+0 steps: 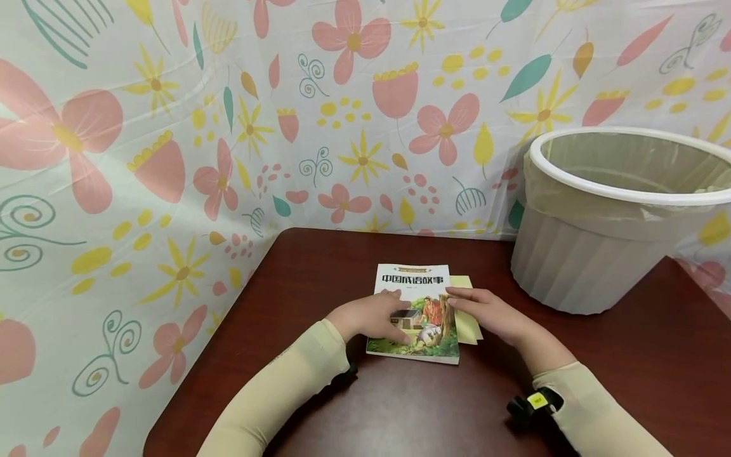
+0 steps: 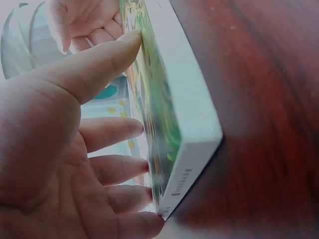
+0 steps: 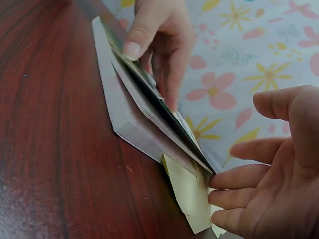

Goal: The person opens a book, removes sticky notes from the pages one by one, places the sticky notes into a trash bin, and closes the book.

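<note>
A paperback book [image 1: 419,304] with Chinese characters and a colourful picture on its cover lies on the table. My left hand [image 1: 371,314] rests on the left part of the cover, thumb and fingers spread, fingertips touching it. Along the book's right side is my right hand [image 1: 493,311], its extended fingers touching near the cover's upper right edge. Pale yellow paper [image 1: 468,327] sticks out past that side. In the right wrist view, a narrow gap parts the book's pages [image 3: 142,127]; whether the yellow paper [image 3: 187,191] comes from between or under them, I cannot tell.
A grey bin [image 1: 577,260] with a white rim and a plastic liner stands at the right back of the dark red-brown table [image 1: 320,273]. A flower-patterned curtain [image 1: 365,120] hangs behind the table and along its left side. Dark wrist devices [image 1: 531,406] sit at both sleeves.
</note>
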A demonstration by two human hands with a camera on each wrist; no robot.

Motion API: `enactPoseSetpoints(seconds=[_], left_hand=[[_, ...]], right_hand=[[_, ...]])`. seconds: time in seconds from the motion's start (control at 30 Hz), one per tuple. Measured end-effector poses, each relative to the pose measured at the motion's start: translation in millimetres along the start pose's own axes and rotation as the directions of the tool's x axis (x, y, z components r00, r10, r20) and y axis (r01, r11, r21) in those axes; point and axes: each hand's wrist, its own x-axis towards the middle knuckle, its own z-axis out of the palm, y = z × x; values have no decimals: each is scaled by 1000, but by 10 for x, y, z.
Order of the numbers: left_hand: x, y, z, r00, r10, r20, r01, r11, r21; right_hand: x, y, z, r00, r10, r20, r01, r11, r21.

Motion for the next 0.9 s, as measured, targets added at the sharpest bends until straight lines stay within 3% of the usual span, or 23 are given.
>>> enactPoseSetpoints(seconds=[0.4, 0.57, 0.7, 0.9], left_hand=[[-55, -45, -10, 999, 30, -11, -30, 999, -13], [-78, -64, -11, 996, 64, -61, -60, 996, 63], [-99, -89, -18, 991, 83, -101, -74, 993, 90], [-124, -158, -52, 987, 88, -132, -84, 996, 33]], right_hand=[[-26, -53, -58, 1000, -5, -16, 7, 995, 96], [-30, -68, -71, 1000, -10, -6, 11, 980, 197], [-32, -109, -66, 1000, -28, -6, 28, 954, 298], [-4, -243, -7, 1000, 15, -27, 0, 875, 484]])
